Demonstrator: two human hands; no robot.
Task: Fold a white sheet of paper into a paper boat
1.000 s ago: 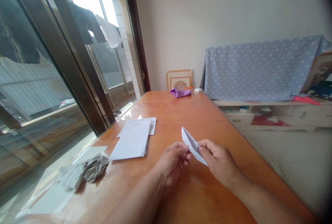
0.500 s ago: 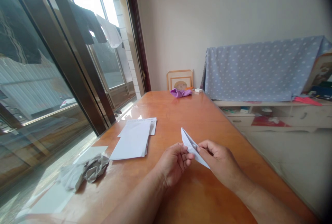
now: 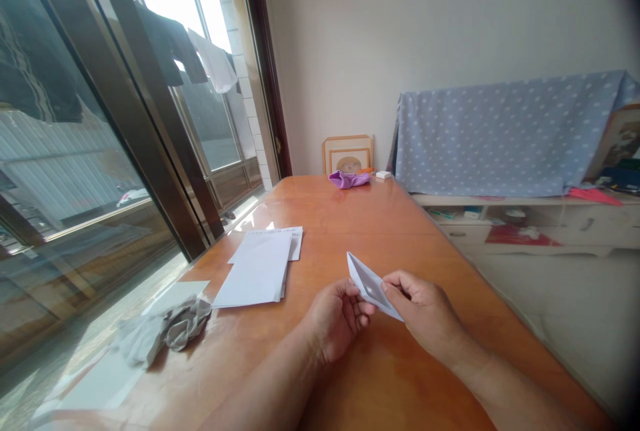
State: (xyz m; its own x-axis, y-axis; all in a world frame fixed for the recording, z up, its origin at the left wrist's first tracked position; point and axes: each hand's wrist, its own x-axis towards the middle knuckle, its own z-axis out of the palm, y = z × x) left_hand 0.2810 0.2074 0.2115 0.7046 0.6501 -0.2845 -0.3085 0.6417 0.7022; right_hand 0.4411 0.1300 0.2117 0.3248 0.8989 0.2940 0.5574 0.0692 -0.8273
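A folded sheet of white paper is held above the wooden table, tilted down to the right, with an opening between its layers. My left hand pinches its lower left edge between thumb and fingers. At the other side, my right hand grips the paper with the thumb on the near face. The right hand's fingertips are partly hidden behind it. To the left of my hands lies a stack of white paper sheets, with handwriting along the top of the rear sheet.
Grey cloth gloves rest at the table's left side over pale sheets. A purple cloth and a small white box are at the far end of the wooden table. Glass doors stand left; a low cabinet is right.
The folded paper has turned slightly in my hands, and its opening shows wider. Its upper tip sits a little lower. Both hands keep their hold in almost the same place.
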